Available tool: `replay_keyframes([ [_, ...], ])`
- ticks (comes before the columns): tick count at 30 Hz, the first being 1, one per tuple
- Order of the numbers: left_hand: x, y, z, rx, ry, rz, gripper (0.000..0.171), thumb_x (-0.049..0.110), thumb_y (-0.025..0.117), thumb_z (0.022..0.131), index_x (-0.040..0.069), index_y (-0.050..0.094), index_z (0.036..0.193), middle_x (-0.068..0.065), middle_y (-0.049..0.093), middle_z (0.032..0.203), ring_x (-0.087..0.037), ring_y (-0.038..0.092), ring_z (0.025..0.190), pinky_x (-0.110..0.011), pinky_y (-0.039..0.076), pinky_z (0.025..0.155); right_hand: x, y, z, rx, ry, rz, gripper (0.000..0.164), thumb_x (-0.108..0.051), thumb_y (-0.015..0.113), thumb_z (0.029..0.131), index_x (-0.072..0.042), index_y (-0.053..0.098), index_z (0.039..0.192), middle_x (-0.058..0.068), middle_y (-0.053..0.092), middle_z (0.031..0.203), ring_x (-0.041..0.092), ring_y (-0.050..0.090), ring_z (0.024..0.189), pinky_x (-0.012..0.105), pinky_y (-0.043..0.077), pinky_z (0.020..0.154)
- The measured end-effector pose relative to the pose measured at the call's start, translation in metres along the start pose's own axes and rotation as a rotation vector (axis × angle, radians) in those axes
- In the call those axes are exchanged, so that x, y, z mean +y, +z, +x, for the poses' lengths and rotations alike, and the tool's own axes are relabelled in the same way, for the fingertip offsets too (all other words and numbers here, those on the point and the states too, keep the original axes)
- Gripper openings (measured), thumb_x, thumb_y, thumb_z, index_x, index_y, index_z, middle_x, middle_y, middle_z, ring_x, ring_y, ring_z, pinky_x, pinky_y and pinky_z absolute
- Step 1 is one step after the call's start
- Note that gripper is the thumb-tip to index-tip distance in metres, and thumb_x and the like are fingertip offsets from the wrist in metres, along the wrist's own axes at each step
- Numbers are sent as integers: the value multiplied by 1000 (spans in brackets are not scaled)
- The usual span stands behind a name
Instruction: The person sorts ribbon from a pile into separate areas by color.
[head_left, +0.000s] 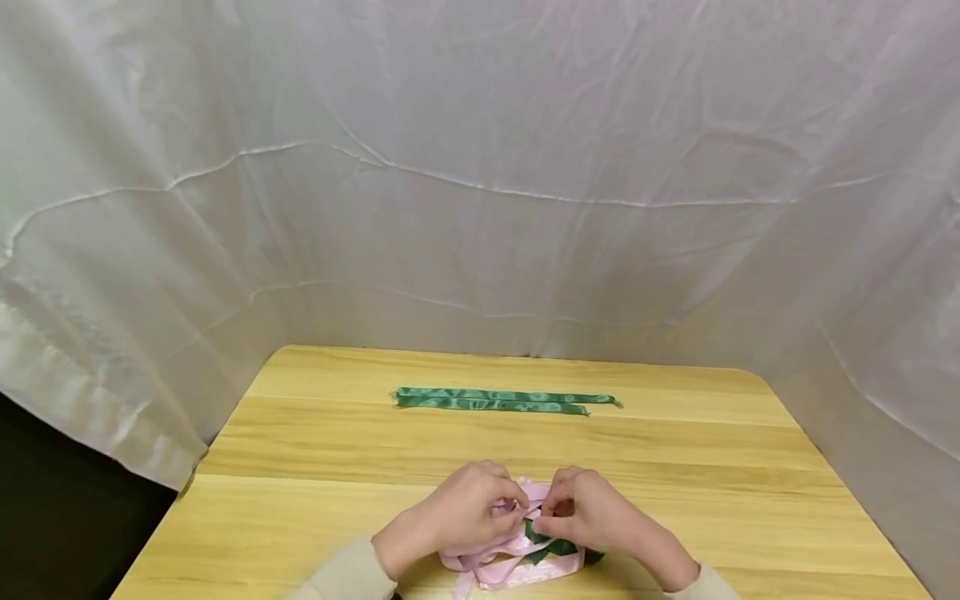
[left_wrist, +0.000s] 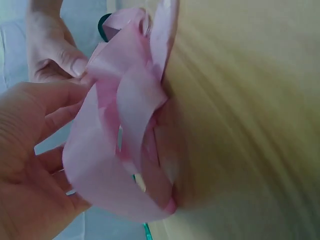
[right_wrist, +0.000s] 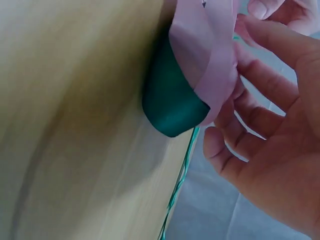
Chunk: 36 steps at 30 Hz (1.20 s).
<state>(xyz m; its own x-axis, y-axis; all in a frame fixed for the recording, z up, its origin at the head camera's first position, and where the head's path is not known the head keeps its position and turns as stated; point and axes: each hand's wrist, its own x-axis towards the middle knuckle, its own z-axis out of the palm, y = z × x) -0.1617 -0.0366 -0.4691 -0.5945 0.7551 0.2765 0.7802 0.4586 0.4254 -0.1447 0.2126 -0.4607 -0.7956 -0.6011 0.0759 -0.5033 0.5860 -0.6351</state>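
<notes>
A loose heap of satin ribbon lies near the table's front edge in the head view. Most of it is pink ribbon point(head_left: 543, 569), looped and overlapping, with a dark green ribbon point(head_left: 561, 547) showing among the loops. My left hand point(head_left: 476, 507) pinches the pink ribbon from the left, thumb against fingers. From the right, my right hand point(head_left: 596, 510) pinches it too, fingertips close to the left ones. In the left wrist view, wide pink loops point(left_wrist: 105, 160) hang below the fingertips. A rounded green loop point(right_wrist: 172, 95) sits beside the pink in the right wrist view. The exact pinch points are partly hidden.
Two green ribbon strips point(head_left: 487, 400) lie side by side across the back of the wooden table point(head_left: 315, 450). Pale curtains point(head_left: 510, 250) hang behind the table and along its sides. A dark gap point(head_left: 67, 500) shows at the left.
</notes>
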Motion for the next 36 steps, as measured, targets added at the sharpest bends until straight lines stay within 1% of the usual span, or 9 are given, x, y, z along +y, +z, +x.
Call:
replay_keyframes([
  [6, 2, 5, 1, -19, 27, -8, 16, 20, 76, 94, 22, 83, 108, 10, 75, 98, -3, 61, 87, -20, 50, 89, -8, 4, -4, -23, -8, -130, 27, -41, 90, 83, -27, 70, 71, -15, 58, 76, -2, 46, 76, 19, 42, 69],
  [10, 2, 7, 1, -54, 11, -4, 17, 21, 76, 95, 24, 82, 110, 11, 74, 101, -1, 61, 91, -21, 51, 91, -9, 8, -4, -33, -2, -207, 21, -33, 92, 80, -26, 73, 74, -19, 59, 78, -3, 44, 78, 21, 40, 72],
  [13, 2, 7, 1, -74, 4, 0, 16, 23, 77, 95, 25, 82, 110, 13, 74, 103, 0, 63, 94, -21, 51, 91, -9, 9, -4, -55, 0, -199, 15, -22, 88, 84, -24, 75, 76, -20, 60, 80, -3, 45, 78, 20, 40, 71],
  [16, 2, 8, 2, -78, 9, 16, 15, 25, 78, 95, 24, 82, 109, 12, 74, 102, -1, 64, 95, -20, 51, 90, -9, 8, -3, -79, 14, -133, 13, -15, 82, 89, -22, 77, 79, -20, 59, 79, -1, 47, 78, 18, 42, 69],
  [20, 2, 8, 2, -82, 9, 43, 17, 27, 78, 94, 23, 82, 110, 12, 75, 102, 0, 63, 95, -20, 51, 90, -10, 7, -2, -81, 36, -77, 14, -15, 80, 91, -22, 76, 81, -21, 57, 77, 0, 49, 78, 18, 44, 68],
  [25, 4, 6, 3, -109, -9, 70, 15, 27, 78, 95, 23, 81, 109, 12, 72, 95, 2, 54, 86, -19, 47, 82, -9, 11, -3, -23, 40, -198, 26, -38, 89, 83, -29, 67, 73, -21, 53, 72, -3, 45, 75, 22, 38, 68],
  [28, 4, 6, 4, -125, -9, 89, 10, 25, 79, 94, 24, 80, 105, 12, 67, 86, 0, 47, 78, -17, 41, 76, -9, 15, -5, 18, 59, -281, 31, -43, 91, 79, -29, 64, 72, -20, 50, 70, -4, 41, 72, 25, 32, 69],
  [33, 5, 7, 4, -132, -15, 107, 7, 24, 79, 94, 25, 79, 101, 12, 63, 80, 0, 43, 76, -17, 37, 73, -8, 19, -3, 28, 41, -284, 21, -30, 88, 85, -27, 69, 77, -21, 49, 68, -4, 40, 68, 26, 34, 70],
  [36, 5, 8, 4, -128, -19, 113, 8, 24, 79, 94, 24, 79, 102, 12, 61, 78, -1, 43, 74, -18, 37, 72, -9, 19, -1, 10, 4, -223, 17, -23, 84, 89, -26, 71, 78, -21, 51, 68, -5, 41, 68, 23, 38, 67],
])
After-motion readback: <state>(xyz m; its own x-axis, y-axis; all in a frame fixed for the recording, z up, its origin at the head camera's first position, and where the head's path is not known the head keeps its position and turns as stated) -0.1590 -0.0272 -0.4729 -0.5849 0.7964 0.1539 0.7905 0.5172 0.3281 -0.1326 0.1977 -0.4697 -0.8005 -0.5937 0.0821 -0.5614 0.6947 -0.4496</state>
